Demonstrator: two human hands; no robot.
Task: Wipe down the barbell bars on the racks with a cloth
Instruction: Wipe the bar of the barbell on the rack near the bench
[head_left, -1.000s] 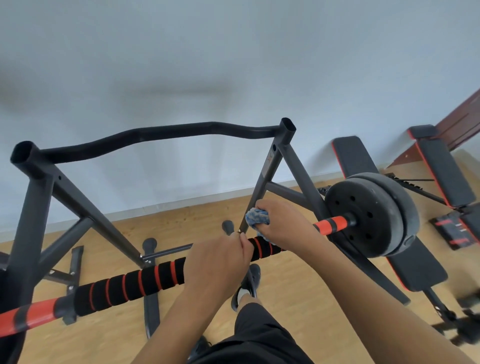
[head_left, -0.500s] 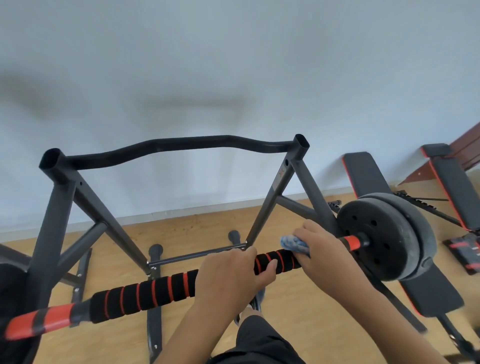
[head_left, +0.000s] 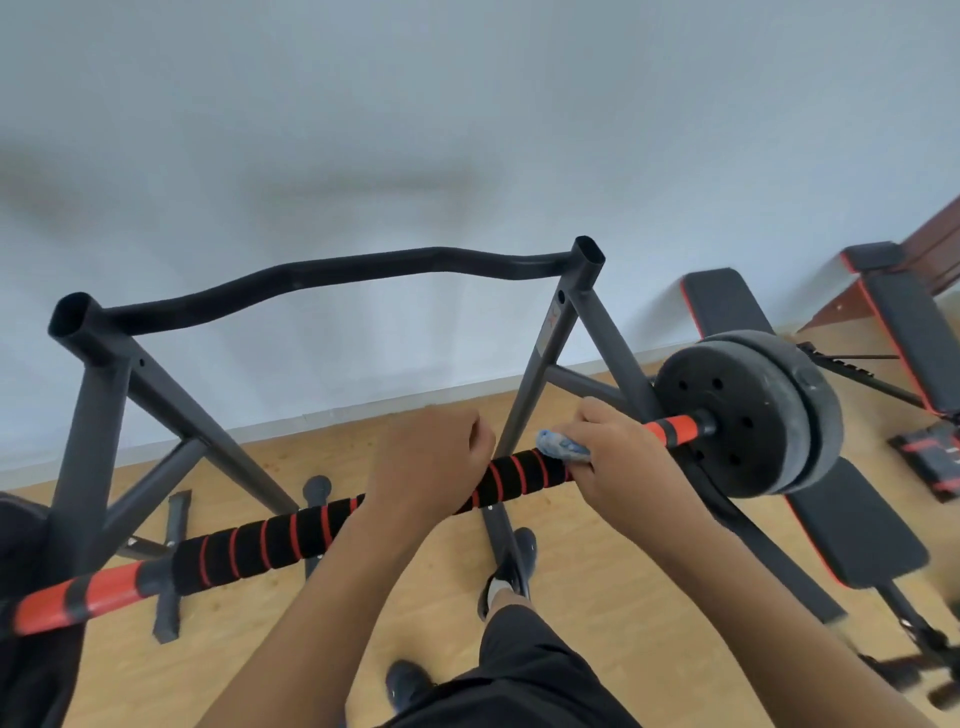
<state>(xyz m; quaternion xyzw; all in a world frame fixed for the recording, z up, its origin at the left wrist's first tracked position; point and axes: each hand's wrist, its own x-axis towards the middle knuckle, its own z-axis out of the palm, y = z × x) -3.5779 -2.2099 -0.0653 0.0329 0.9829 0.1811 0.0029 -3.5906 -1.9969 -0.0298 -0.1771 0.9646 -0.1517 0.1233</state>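
Gripping the blue cloth (head_left: 560, 447) against the barbell bar (head_left: 311, 525), just beside the right upright of the rack (head_left: 545, 353), the right hand (head_left: 618, 467) works near the weight plate (head_left: 748, 415); the left hand (head_left: 426, 467) is curled around the foam (head_left: 519, 475). A strong push may roll the bar off the rack.

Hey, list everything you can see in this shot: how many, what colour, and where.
rack: one, dark grey, centre
bar: one, black foam with red stripes, orange ends, across the rack
plates: two, black and grey, bar's right end
cloth: one, blue, on the bar's foam near its right end
benches: two, black with red trim, far right
shoes: two, dark, below the bar
left hand: grips the bar mid-length
right hand: holds the cloth against the bar
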